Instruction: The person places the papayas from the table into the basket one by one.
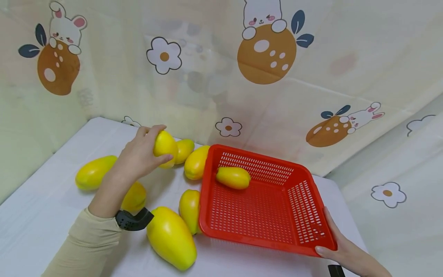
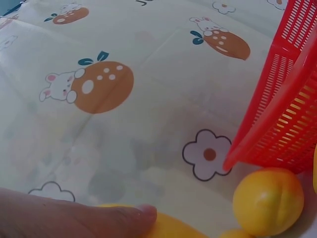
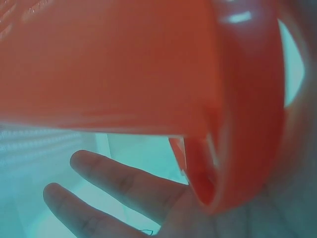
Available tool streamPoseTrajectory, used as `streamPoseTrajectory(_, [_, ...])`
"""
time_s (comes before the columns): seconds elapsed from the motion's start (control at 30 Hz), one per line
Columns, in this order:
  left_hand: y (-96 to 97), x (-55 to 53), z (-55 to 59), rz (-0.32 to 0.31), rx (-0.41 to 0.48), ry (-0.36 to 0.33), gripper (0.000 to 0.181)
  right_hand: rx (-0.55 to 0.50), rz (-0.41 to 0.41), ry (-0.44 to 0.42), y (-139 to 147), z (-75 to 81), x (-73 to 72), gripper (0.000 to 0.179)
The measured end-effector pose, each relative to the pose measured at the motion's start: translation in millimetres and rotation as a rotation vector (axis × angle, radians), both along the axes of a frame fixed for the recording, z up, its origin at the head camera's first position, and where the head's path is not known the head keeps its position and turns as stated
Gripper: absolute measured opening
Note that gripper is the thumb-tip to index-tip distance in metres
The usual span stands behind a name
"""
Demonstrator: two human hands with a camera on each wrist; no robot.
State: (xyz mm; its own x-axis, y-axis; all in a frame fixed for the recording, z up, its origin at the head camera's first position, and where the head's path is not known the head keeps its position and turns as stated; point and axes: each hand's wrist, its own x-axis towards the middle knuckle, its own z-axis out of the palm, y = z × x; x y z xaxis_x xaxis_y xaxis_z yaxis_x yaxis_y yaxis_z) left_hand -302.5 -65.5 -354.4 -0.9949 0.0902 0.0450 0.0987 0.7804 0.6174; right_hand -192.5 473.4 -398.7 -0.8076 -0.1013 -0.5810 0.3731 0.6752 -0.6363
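My left hand [image 1: 140, 154] grips a yellow papaya [image 1: 166, 144] at the back left of the table, thumb on its near side and fingers over the top. Only the papaya's upper part shows at the bottom of the left wrist view. With its thumb over the rim, my right hand [image 1: 340, 246] holds the front right corner of a red plastic basket [image 1: 256, 239]. In the right wrist view, two of its fingers [image 3: 124, 181] stretch out below the basket wall. One papaya [image 1: 233, 177] lies inside the basket near its left wall.
More papayas lie left of the basket: a large one [image 1: 172, 238] in front, a smaller one [image 1: 189, 209] against the basket, two behind [image 1: 196, 163] and others [image 1: 95, 173] around my left forearm. A patterned curtain [image 1: 207, 96] hangs behind the white table [image 1: 38, 215].
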Motion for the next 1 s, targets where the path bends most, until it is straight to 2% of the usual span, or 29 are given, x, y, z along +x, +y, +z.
streamPoseTrajectory(0.2, [3.6, 1.1, 1.9, -0.012, 0.006, 0.034, 0.083, -0.015, 0.031, 0.012, 2.1, 1.7, 0.1, 0.100])
streamPoseTrajectory(0.43, [7.1, 1.7, 4.5, -0.014, 0.013, 0.092, 0.080, -0.020, 0.004, -0.007, 4.2, 2.0, 0.3, 0.101])
streamPoseTrajectory(0.77, [9.9, 2.9, 5.0, -0.015, 0.019, 0.111, 0.080, 0.004, -0.016, 0.007, 2.9, 2.2, -1.6, 0.104])
streamPoseTrajectory(1.0, [10.3, 5.5, 3.2, -0.021, 0.005, 0.127, 0.078, -0.014, -0.051, -0.035, 3.3, -1.4, 2.0, 0.101])
